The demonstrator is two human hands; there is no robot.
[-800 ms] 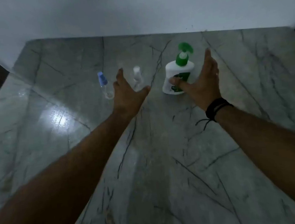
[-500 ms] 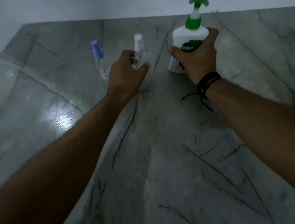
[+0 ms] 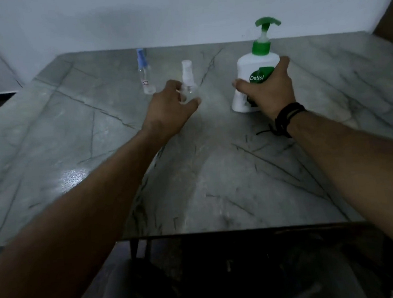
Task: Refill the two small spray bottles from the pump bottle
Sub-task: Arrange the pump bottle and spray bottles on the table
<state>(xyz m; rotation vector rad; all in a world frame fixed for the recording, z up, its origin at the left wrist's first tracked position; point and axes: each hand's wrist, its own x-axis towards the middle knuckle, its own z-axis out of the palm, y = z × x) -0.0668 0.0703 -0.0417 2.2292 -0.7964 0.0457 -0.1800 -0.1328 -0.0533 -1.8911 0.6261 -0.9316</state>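
A white pump bottle (image 3: 257, 66) with a green pump head and a green label stands upright on the grey marble table (image 3: 216, 170). My right hand (image 3: 269, 91) grips its body from the front. Left of it stands a clear small spray bottle with a white cap (image 3: 188, 76); my left hand (image 3: 170, 107) curls round its lower part, hiding the base. A second clear spray bottle with a blue cap (image 3: 144, 73) stands alone, further left and a little behind.
The table runs back to a pale wall (image 3: 180, 13). Its near edge (image 3: 220, 231) lies close to my body, with a dark gap below. A black cord band circles my right wrist (image 3: 287, 119).
Both hands reached forward from open and closed, the right round the pump bottle and the left round the white-capped spray bottle. The camera has pulled back, showing the table's near edge.
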